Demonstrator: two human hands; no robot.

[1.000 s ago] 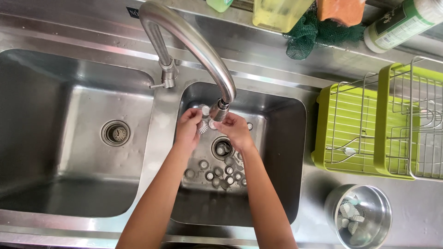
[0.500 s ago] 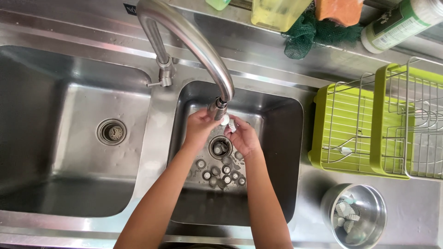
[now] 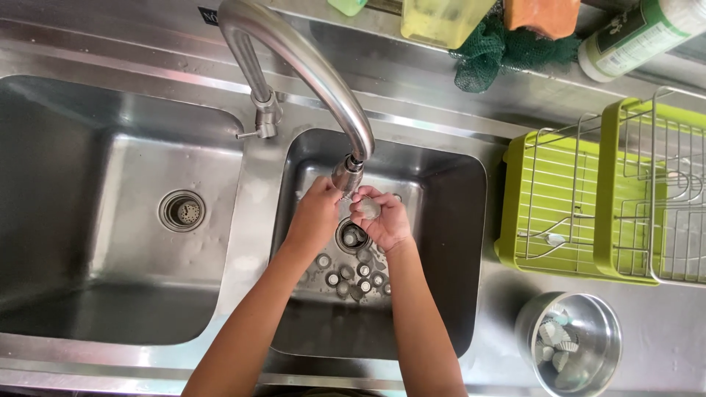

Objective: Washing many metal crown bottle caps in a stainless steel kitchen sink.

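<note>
Both my hands are in the small right sink basin (image 3: 448, 242), under the spout of the curved steel tap (image 3: 309, 66). My right hand (image 3: 384, 220) is cupped around a small pale round cap-like piece (image 3: 369, 209) held just below the spout. My left hand (image 3: 318, 212) reaches to the spout tip (image 3: 347, 176) and touches the same piece from the left. Several small round metal caps (image 3: 353, 276) lie on the basin floor around the drain (image 3: 351, 237).
A large left basin (image 3: 110, 220) with its own drain lies beside. A green tray with wire racks (image 3: 610, 198) stands right. A steel bowl (image 3: 570, 342) with pale pieces sits at front right. Bottles, a sponge and green netting (image 3: 507, 51) line the back ledge.
My hands have drawn closer together under the spout, and the right hand has turned palm-up around the small piece.
</note>
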